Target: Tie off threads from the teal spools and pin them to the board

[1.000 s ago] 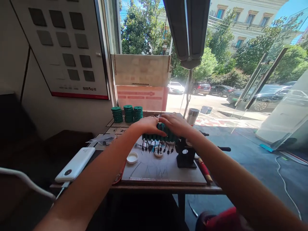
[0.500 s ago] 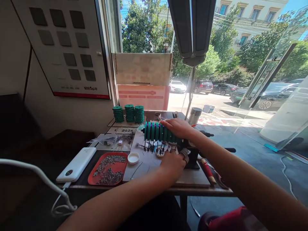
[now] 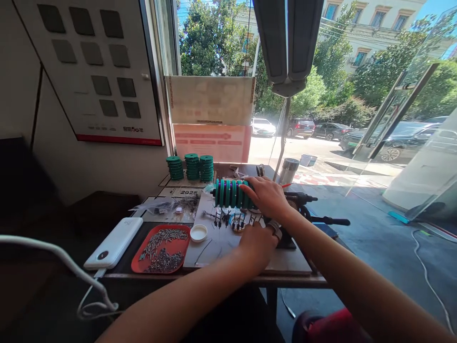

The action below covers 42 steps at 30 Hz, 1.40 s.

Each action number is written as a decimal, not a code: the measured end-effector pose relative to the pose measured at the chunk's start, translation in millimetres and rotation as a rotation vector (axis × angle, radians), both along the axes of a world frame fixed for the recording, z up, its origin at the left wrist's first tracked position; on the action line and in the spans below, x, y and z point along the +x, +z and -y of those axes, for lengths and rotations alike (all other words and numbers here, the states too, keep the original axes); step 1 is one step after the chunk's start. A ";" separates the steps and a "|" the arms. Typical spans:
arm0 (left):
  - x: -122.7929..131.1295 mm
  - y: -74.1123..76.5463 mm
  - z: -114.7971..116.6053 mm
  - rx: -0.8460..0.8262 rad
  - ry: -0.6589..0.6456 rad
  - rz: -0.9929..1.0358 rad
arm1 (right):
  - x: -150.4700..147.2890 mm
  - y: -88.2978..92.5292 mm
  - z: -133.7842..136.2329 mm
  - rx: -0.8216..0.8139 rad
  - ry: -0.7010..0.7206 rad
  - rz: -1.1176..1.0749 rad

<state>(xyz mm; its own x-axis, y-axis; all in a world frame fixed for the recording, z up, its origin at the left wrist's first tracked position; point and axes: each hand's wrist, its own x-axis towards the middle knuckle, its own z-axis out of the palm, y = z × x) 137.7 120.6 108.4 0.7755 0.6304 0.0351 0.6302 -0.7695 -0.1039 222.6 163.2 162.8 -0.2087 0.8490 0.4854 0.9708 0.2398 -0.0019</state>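
Observation:
A row of green ridged discs (image 3: 228,193) sits on a horizontal shaft over the table. My right hand (image 3: 267,195) is wrapped over the right end of the row, with the thumb on the near side and the other fingertips partly hidden behind. Below the row, my left hand (image 3: 257,243) is curled beside a grey rounded part (image 3: 274,228); what its fingers hold, if anything, is hidden. Small black pieces (image 3: 218,219) stand under the discs, near a round container (image 3: 237,221) of small bits. To the right, a dark machine handle (image 3: 330,220) juts out.
A red tray (image 3: 185,257) of small metal pieces lies left of a white round lid (image 3: 198,233). Farther left is a white power bank (image 3: 114,244) with a cable. Stacked green discs (image 3: 192,166) stand at the back. A lamp post (image 3: 284,128) rises behind the machine.
My right hand has shifted slightly right on the discs, its thumb now showing on the near side. My left hand stays nearly in place. The red-handled tool on the right is no longer visible.

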 end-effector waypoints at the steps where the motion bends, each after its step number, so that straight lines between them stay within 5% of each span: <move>1: 0.4 -0.9 0.5 -0.002 -0.002 0.008 | 1.9 4.2 -3.9 -0.034 0.014 0.002; 7: 0.3 -8.9 2.1 0.001 -0.006 0.048 | 14.1 27.6 -37.2 -0.302 0.137 0.017; 17: -1.7 -12.9 4.3 -0.025 -0.029 0.107 | 11.1 10.8 -27.0 -0.265 0.105 -0.004; 21: -17.8 -24.9 21.0 -0.074 -0.076 0.289 | 9.5 12.1 -29.3 -0.220 0.091 -0.032; 25: -47.8 -38.8 37.3 -0.276 0.151 0.545 | 11.3 11.0 -21.7 -0.180 0.130 -0.112; 30: -76.7 -46.2 46.0 -0.517 0.399 0.950 | 17.3 -30.7 42.9 0.288 -0.099 -0.517; 31: -78.6 -48.0 46.5 -0.574 0.419 1.016 | 17.7 -45.4 56.4 0.268 -0.170 -0.602; 33: -78.4 -52.1 46.4 -0.677 0.454 1.142 | 16.4 -76.2 72.9 -0.053 -0.189 -0.700; 36: -71.5 -56.7 43.9 -0.748 0.480 1.291 | 10.4 -113.2 68.2 -0.323 -0.173 -0.917; 42: -60.7 -49.4 38.4 -0.774 0.541 1.310 | 4.0 -126.2 58.0 -0.315 -0.146 -1.174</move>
<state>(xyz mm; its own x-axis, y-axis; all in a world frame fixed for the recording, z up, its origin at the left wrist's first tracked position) 77.0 82.2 59.0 0.1628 0.9864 0.0204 0.1698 -0.0483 0.9843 226.6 105.2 36.6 0.3248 0.9421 0.0835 0.3583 -0.0408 -0.9327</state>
